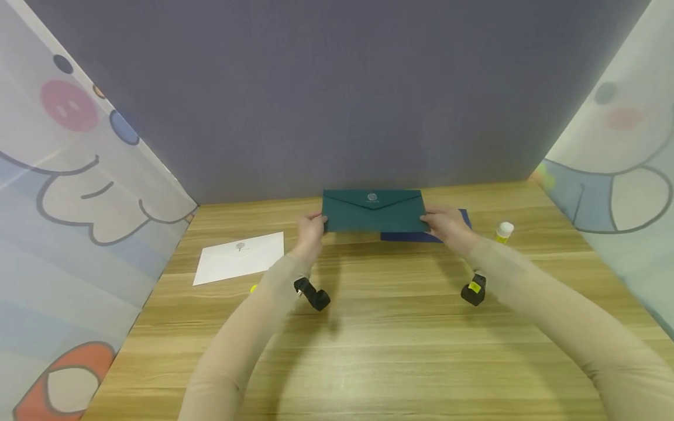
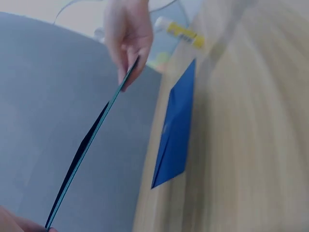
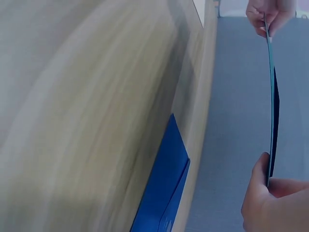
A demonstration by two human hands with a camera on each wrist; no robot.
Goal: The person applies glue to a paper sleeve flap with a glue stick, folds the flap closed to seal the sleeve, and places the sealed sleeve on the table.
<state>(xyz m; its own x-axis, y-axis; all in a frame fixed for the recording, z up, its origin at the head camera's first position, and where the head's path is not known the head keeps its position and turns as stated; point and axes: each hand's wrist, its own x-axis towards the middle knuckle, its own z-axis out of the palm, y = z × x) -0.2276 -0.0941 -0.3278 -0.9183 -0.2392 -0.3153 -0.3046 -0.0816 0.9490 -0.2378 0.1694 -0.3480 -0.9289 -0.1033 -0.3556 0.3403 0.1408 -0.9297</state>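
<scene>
A dark green envelope (image 1: pixel 372 217) with a pointed flap and a small pale emblem is held up above the table between both hands. My left hand (image 1: pixel 311 233) pinches its left edge, thumb on the near face. At the opposite edge my right hand (image 1: pixel 444 224) pinches it the same way. Both wrist views show the green envelope (image 3: pixel 271 96) edge-on, its flap standing slightly away from the body. Below and behind it a blue envelope (image 2: pixel 176 130) lies on the table, partly hidden in the head view by the green one and the right hand.
On the left of the wooden table (image 1: pixel 368 351) lies a white envelope (image 1: pixel 239 259) with a small emblem. A glue stick (image 1: pixel 504 232) with a white cap stands to the right. Something small and yellow (image 1: pixel 254 288) peeks out beside the left forearm. A grey panel (image 1: pixel 337 99) rises behind.
</scene>
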